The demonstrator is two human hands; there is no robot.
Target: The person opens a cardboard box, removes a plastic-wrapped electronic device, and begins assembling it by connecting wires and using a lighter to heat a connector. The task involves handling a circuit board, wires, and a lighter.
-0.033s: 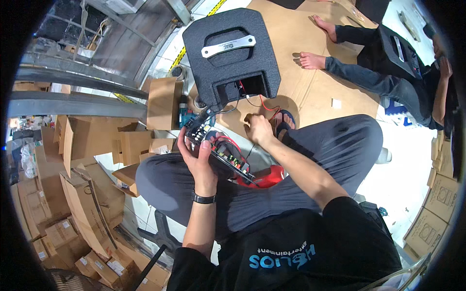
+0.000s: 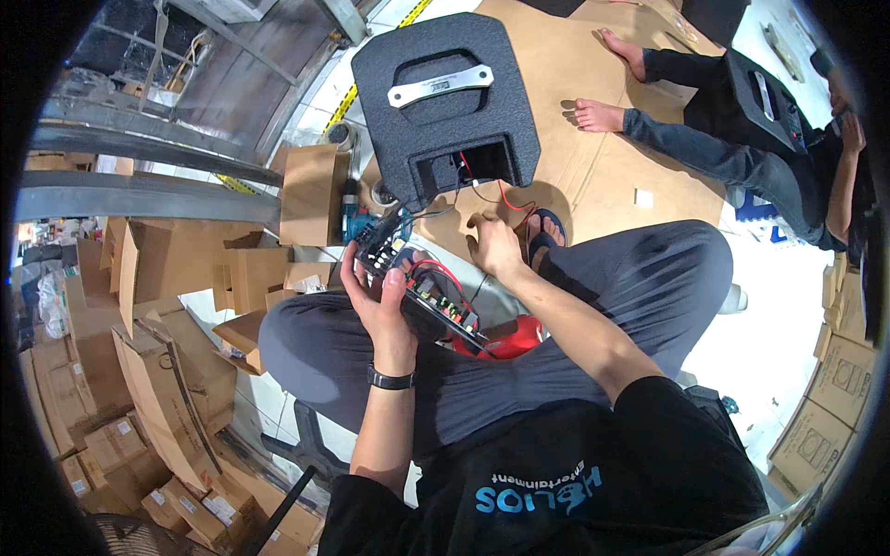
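My left hand [image 2: 377, 310] grips an amplifier circuit board [image 2: 445, 313] on a dark panel, tilted above my lap, with red wires looping over it. My right hand [image 2: 496, 246] is beside the board, fingers bent and apart, with nothing visible in them. In front of me stands a black speaker cabinet [image 2: 445, 120] with a silver handle [image 2: 440, 85] and a rectangular cutout [image 2: 461, 169]. Red and dark wires [image 2: 508, 199] come out of the cutout. Some of the wire ends are hidden by the board and my hands.
A red object [image 2: 517, 339] lies between my legs. A teal power tool [image 2: 357, 221] and open cardboard boxes [image 2: 311, 199] are at the left. At the right, another person sits with legs stretched out [image 2: 714, 148] beside a second black speaker [image 2: 751, 102]. Cardboard [image 2: 593, 157] covers the floor ahead.
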